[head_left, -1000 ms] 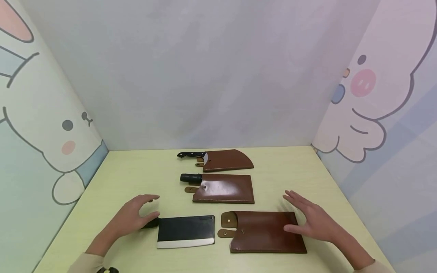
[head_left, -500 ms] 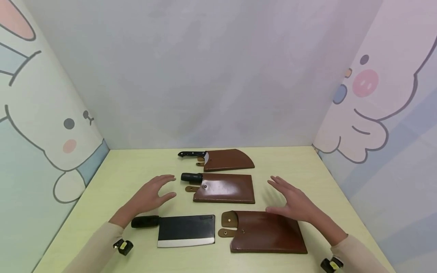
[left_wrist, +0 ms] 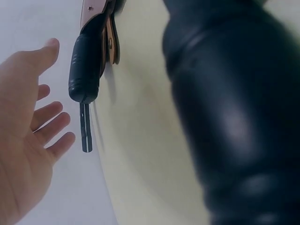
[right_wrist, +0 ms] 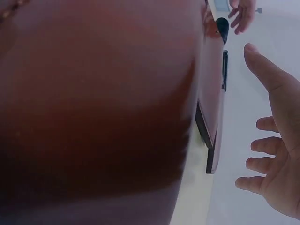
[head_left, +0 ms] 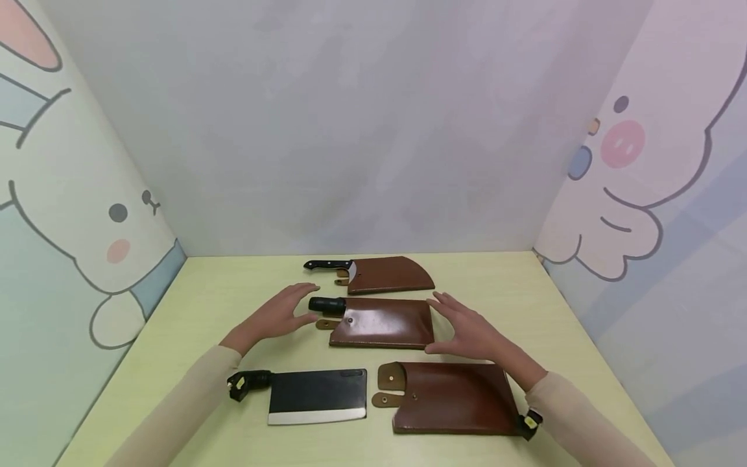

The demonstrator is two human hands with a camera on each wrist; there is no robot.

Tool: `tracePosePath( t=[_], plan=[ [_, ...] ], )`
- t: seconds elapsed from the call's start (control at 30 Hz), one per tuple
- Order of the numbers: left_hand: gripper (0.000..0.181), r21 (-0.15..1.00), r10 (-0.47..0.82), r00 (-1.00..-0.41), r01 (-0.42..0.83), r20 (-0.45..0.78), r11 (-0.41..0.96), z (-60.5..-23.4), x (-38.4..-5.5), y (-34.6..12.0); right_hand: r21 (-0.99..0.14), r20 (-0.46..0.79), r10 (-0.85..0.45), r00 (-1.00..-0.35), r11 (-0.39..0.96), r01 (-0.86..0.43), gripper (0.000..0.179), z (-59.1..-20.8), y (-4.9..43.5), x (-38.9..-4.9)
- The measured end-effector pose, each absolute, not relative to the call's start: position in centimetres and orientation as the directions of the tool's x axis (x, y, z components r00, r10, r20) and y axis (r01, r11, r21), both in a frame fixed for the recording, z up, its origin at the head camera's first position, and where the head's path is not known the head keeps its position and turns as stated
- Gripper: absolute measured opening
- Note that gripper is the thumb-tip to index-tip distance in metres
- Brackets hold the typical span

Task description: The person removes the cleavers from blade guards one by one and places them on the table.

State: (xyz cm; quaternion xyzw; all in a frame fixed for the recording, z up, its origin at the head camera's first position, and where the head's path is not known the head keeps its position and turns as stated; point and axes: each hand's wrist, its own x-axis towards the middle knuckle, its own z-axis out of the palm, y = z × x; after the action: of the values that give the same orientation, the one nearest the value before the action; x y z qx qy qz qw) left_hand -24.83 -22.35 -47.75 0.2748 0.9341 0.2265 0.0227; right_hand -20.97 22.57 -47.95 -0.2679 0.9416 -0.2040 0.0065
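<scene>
A cleaver in a brown leather sheath (head_left: pixel 385 322) lies mid-table, its black handle (head_left: pixel 327 305) pointing left. My left hand (head_left: pixel 280 314) is beside that handle, fingers spread; the left wrist view shows a gap between the hand (left_wrist: pixel 28 126) and the handle (left_wrist: pixel 84 65). At the sheath's right end my right hand (head_left: pixel 467 329) hovers, fingers apart; whether it touches the leather I cannot tell. Nearer me lie a bare cleaver (head_left: pixel 318 392) with a black blade and silver edge, and a larger brown sheath (head_left: pixel 455 399) with its straps unfastened and no handle showing.
Behind these, a third knife with a riveted black handle (head_left: pixel 328 264) sits in a curved-tip brown sheath (head_left: pixel 391 274). A grey wall (head_left: pixel 362 162) closes off the back of the pale yellow table (head_left: pixel 204 285). Printed cartoon panels stand at both sides.
My left hand has gone from the bare cleaver's handle forward and right to the middle cleaver's handle. The right hand has moved forward and left from the front sheath. The knives stay put.
</scene>
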Motion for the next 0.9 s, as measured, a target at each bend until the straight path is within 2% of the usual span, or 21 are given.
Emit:
tracePosePath(
  t=[0.3, 0.73, 0.9],
  plan=[
    [0.067, 0.427, 0.559, -0.829, 0.507, 0.005, 0.749, -48.7, -26.5, -21.4, -0.394, -0.051, -0.536, -0.843, 0.786, -0.476, 0.113, -49.1, 21.6, -22.4],
    [0.060, 0.456, 0.581, -0.811, 0.491, -0.072, 0.742, -48.7, -26.6, -20.5, -0.374, -0.107, -0.607, -0.788, 0.759, -0.533, 0.124, -50.1, 20.4, -23.8],
    [0.059, 0.448, 0.585, -0.806, 0.492, -0.088, 0.746, -48.6, -26.7, -20.5, -0.345, -0.110, -0.608, -0.786, 0.765, -0.543, 0.126, -50.5, 20.1, -24.2]
  ],
)
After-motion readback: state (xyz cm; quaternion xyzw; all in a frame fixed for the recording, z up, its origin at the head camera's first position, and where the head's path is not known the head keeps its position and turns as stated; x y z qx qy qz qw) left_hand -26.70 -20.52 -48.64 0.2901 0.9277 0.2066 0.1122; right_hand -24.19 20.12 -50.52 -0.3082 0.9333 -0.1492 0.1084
